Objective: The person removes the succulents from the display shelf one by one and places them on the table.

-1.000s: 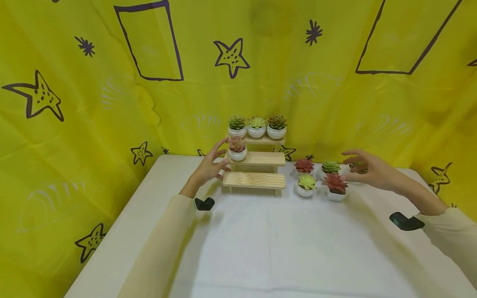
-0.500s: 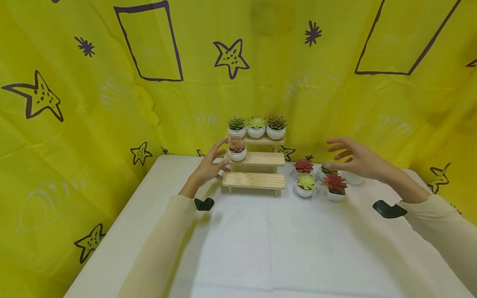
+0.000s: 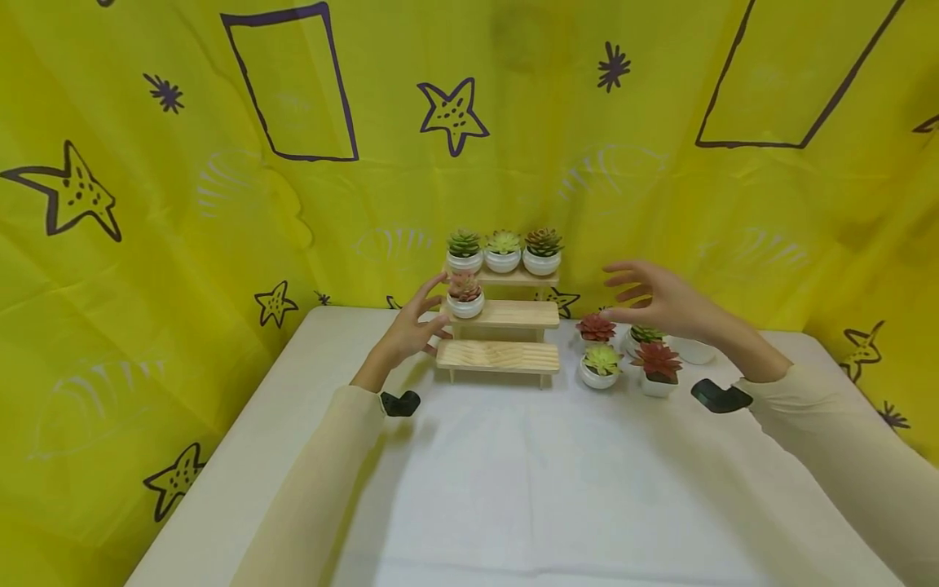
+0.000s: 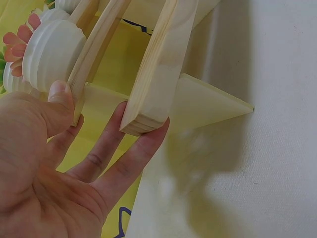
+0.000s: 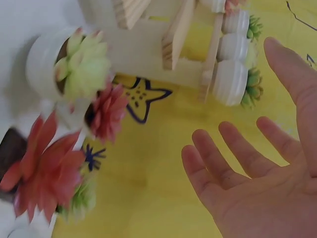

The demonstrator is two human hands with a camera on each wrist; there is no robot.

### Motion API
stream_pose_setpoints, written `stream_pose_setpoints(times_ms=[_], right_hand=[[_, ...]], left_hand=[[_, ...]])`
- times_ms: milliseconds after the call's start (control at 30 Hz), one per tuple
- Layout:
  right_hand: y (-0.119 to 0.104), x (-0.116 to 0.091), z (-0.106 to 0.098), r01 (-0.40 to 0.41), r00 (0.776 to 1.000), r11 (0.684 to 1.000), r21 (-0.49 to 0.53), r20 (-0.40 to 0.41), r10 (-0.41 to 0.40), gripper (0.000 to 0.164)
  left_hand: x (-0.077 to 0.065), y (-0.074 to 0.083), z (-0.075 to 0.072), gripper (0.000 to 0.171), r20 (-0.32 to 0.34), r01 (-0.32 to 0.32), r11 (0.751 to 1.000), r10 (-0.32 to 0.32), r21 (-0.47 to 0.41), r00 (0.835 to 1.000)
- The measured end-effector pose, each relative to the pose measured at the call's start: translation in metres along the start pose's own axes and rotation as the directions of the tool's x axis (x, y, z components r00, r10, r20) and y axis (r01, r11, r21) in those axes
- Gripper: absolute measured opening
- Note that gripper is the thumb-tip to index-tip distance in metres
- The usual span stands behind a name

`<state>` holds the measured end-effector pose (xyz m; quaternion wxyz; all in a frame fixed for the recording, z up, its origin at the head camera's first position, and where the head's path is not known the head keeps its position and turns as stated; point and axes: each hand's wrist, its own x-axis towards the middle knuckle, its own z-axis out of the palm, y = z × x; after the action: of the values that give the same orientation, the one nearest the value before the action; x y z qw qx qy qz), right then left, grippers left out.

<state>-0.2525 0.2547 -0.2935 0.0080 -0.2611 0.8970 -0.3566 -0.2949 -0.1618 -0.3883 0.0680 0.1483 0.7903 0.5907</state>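
A three-tier wooden stand [image 3: 506, 356] stands on the table. My left hand [image 3: 411, 330] touches its left end, fingertips spread along the board ends. In the left wrist view, the thumb [image 4: 59, 99] lies at the middle board and two fingertips meet the lower board. A pink potted succulent [image 3: 465, 297] sits at the left of the middle tier. Three potted succulents [image 3: 502, 253] line the top tier. My right hand [image 3: 663, 302] hovers right of the stand, fingers spread, holding nothing, above a red succulent [image 3: 596, 328] and its neighbours.
On the table right of the stand are a light-green succulent [image 3: 600, 367], a red succulent in a square pot [image 3: 658, 367], a green one [image 3: 641, 336] and a partly hidden white pot [image 3: 693, 350]. A yellow patterned curtain [image 3: 396, 187] hangs behind the white table [image 3: 499, 489].
My right hand has moved left from above the far-right pots towards the stand, staying unfilled. The left hand, stand and pots have stayed in place.
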Motion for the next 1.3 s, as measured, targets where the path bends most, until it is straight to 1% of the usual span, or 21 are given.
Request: stream_pose_setpoints(times_ms=[100,233,333,533,733,900,1067,1200,1300], right_hand=[[-0.007,0.008,0.005,0.011,1.000,0.999,0.036,0.009,-0.011,0.070],[-0.017,0.017,0.012,0.034,0.998,0.996,0.083,0.048,-0.038,0.073],[-0.022,0.025,0.018,0.037,0.997,0.994,0.098,0.067,-0.043,0.075],[-0.025,0.043,0.033,0.061,0.995,0.992,0.107,0.077,-0.069,0.076],[-0.034,0.057,0.048,0.092,0.991,0.990,0.106,0.085,-0.101,0.075],[-0.038,0.067,0.062,0.075,0.991,0.987,0.143,0.100,-0.090,0.077],[-0.043,0.075,0.075,0.056,0.991,0.981,0.186,0.112,-0.078,0.078],[-0.048,0.083,0.087,0.038,0.993,0.977,0.210,0.101,-0.061,0.080],[-0.050,0.089,0.096,0.026,0.994,0.966,0.258,0.095,-0.052,0.080]], left_hand=[[-0.001,0.001,0.000,0.074,0.000,0.001,1.000,-0.001,0.003,1.000],[-0.001,0.002,0.001,0.074,0.003,-0.007,1.000,0.007,0.012,1.000],[-0.002,0.003,0.001,0.074,0.006,-0.011,1.000,0.011,0.016,1.000],[-0.002,0.002,0.001,0.074,0.007,-0.008,1.000,0.008,0.013,1.000],[-0.002,0.002,0.001,0.074,0.008,-0.009,1.000,0.009,0.009,1.000],[-0.003,0.003,0.001,0.075,0.013,-0.011,1.000,0.011,-0.007,1.000],[-0.003,0.002,0.000,0.075,0.013,-0.011,1.000,0.011,0.001,1.000],[-0.002,0.001,0.000,0.074,0.012,-0.024,1.000,0.024,0.012,1.000],[-0.002,0.000,0.000,0.074,0.013,-0.035,0.999,0.035,0.017,0.999]])
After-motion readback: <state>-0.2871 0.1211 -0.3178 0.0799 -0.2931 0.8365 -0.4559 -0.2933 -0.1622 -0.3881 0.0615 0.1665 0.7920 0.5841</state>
